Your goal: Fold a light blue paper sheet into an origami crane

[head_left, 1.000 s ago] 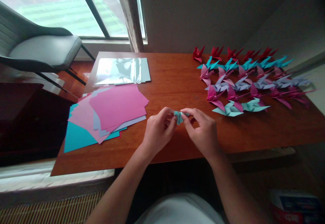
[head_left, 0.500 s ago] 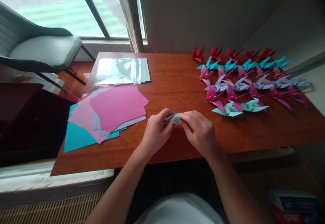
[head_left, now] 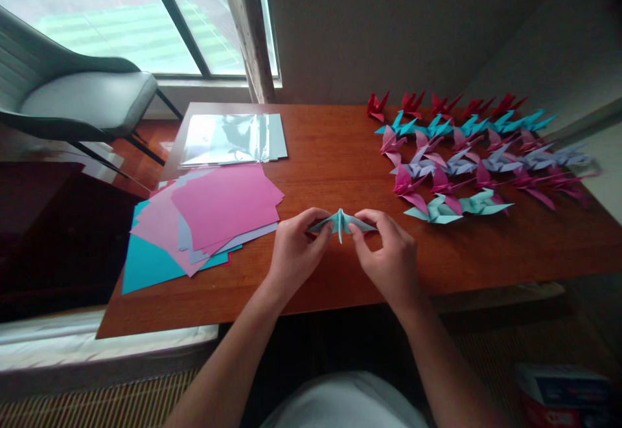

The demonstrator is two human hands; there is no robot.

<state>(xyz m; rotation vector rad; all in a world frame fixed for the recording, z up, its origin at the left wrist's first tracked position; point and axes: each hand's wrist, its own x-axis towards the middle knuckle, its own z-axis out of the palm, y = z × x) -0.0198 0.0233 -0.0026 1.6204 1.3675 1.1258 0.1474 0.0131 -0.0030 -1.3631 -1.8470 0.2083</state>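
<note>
A pale mint-green paper crane [head_left: 341, 225] is held over the front middle of the table, its two wings spread sideways. My left hand [head_left: 300, 243] pinches the left wing between thumb and fingers. On the other side, my right hand [head_left: 387, 247] pinches the right wing the same way. The crane's folded middle points up and down between my thumbs. Two finished-looking mint cranes [head_left: 440, 209] stand to the right of my right hand. Left of my left hand lies a fanned stack of coloured paper sheets [head_left: 228, 204], pink on top.
Rows of red, turquoise, pink, lavender and magenta cranes [head_left: 461, 161] fill the right of the wooden table [head_left: 330, 156]. A clear-wrapped paper pack [head_left: 228, 136] lies at the back left. Beyond the table's left edge stands a chair [head_left: 87, 98] by the window.
The crane's wings have been drawn apart, so its body now shows between my hands. My right hand has shifted its pinch outward onto the right wing.
</note>
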